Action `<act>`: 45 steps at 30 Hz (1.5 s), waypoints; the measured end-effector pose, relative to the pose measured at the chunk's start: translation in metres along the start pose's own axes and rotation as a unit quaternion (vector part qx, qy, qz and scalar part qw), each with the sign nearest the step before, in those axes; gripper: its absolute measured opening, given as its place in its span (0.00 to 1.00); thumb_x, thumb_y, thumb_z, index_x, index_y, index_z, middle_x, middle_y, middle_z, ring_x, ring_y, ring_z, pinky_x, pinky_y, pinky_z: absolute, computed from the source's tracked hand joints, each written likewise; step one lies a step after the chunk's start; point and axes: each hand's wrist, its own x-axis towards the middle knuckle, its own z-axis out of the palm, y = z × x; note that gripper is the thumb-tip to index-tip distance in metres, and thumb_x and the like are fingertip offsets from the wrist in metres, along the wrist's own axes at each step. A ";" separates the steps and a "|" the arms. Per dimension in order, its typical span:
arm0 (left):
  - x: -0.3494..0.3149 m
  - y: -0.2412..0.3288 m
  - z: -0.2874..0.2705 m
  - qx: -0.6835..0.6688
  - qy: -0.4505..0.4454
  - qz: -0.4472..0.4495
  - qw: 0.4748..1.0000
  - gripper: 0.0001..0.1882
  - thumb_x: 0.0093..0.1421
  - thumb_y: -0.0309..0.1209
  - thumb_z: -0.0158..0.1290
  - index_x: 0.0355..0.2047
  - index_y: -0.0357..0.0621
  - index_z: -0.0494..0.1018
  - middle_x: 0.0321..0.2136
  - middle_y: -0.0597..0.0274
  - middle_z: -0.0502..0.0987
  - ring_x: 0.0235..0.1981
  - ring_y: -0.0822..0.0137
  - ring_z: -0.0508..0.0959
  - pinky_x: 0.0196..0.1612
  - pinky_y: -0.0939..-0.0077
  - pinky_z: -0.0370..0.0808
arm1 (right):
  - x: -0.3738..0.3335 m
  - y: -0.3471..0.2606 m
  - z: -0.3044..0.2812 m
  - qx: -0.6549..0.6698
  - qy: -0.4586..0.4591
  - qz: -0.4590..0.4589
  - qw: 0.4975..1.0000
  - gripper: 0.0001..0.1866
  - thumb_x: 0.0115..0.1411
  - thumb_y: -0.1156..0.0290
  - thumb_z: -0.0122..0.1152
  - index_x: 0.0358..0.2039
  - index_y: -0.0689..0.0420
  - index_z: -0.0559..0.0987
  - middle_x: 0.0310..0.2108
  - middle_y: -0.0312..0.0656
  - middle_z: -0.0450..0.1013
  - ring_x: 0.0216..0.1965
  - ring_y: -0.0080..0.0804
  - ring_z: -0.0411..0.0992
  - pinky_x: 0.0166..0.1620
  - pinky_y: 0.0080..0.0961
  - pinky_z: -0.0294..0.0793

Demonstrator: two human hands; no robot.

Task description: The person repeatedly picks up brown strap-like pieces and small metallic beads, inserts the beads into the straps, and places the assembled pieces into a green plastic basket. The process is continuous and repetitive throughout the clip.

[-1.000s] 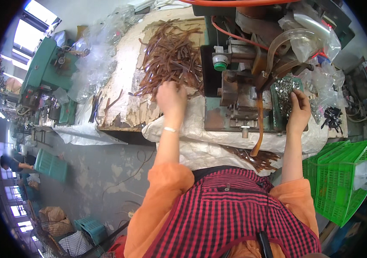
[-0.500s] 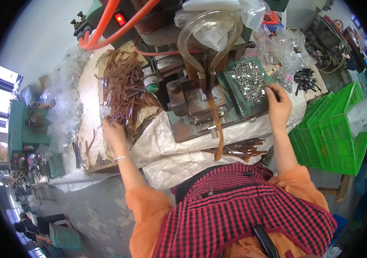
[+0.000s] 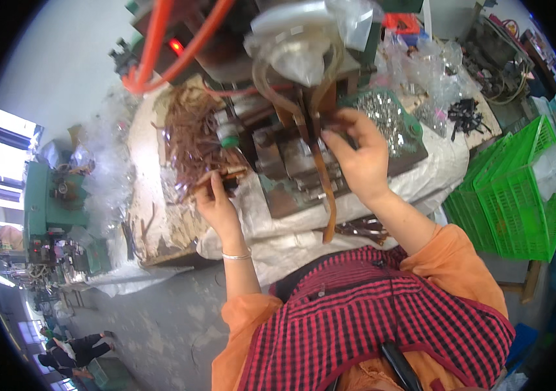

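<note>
My left hand [image 3: 214, 205] is closed on a thin brown strip [image 3: 233, 174] at the near edge of a heap of similar brown strips [image 3: 186, 127]. In the middle stands a bench press [image 3: 291, 166] with a metal block, from which one long brown strip [image 3: 327, 202] hangs toward me. My right hand [image 3: 362, 156] reaches to the press with thumb and fingers pinched beside the top of that hanging strip. Whatever lies between its fingertips is too small to make out. Behind this hand, a green tray [image 3: 416, 127] holds many small shiny metal pieces [image 3: 382, 114].
Red hoses [image 3: 157, 39] and a clear bent tube [image 3: 261, 75] hang over the press. More brown strips [image 3: 366, 228] lie at the front edge. Green crates [image 3: 519, 195] stand at the right, black pieces [image 3: 465, 117] nearby. A person [image 3: 76, 352] carries a crate at far left.
My right hand has moved left from the metal pieces to the press. My left hand has shifted right and now lifts a brown strip from the heap. The view has tilted slightly.
</note>
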 end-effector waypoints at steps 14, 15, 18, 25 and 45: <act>-0.053 0.119 0.067 0.093 -0.243 0.521 0.813 0.16 0.48 0.30 0.73 0.36 0.44 0.79 0.39 0.55 0.85 0.24 0.67 0.79 0.26 0.76 0.74 | -0.010 -0.066 -0.013 0.104 -0.122 0.080 0.984 0.28 0.62 0.81 0.60 0.63 0.65 0.69 0.58 0.48 0.73 0.59 0.33 0.73 0.60 0.27 0.72; -0.053 0.117 0.071 0.088 -0.239 0.538 0.804 0.16 0.49 0.30 0.72 0.35 0.44 0.79 0.39 0.55 0.85 0.23 0.68 0.79 0.24 0.77 0.73 | 0.000 -0.065 -0.024 0.065 -0.183 0.081 0.978 0.29 0.61 0.80 0.60 0.64 0.65 0.68 0.61 0.48 0.71 0.60 0.33 0.72 0.61 0.29 0.71; -0.049 0.109 0.071 0.086 -0.248 0.567 0.781 0.17 0.47 0.30 0.74 0.36 0.44 0.80 0.39 0.55 0.85 0.20 0.70 0.77 0.20 0.78 0.69 | 0.027 -0.019 -0.061 -0.100 -0.081 0.021 0.991 0.24 0.60 0.77 0.64 0.58 0.59 0.77 0.55 0.43 0.77 0.57 0.34 0.74 0.62 0.30 0.70; -0.048 0.097 0.075 0.048 -0.205 0.578 0.788 0.16 0.47 0.32 0.73 0.35 0.47 0.79 0.40 0.57 0.84 0.18 0.74 0.74 0.19 0.80 0.66 | -0.004 0.056 -0.161 -0.277 0.013 0.061 0.959 0.24 0.61 0.76 0.65 0.58 0.58 0.77 0.45 0.42 0.79 0.45 0.32 0.76 0.49 0.32 0.74; 0.008 0.106 -0.055 0.228 0.043 0.296 0.927 0.09 0.58 0.15 0.60 0.38 0.37 0.81 0.36 0.57 0.83 0.34 0.62 0.80 0.39 0.71 0.77 | 0.014 0.070 -0.110 -0.503 0.007 -0.160 0.849 0.08 0.61 0.73 0.64 0.40 0.56 0.85 0.37 0.47 0.79 0.43 0.48 0.76 0.47 0.40 0.74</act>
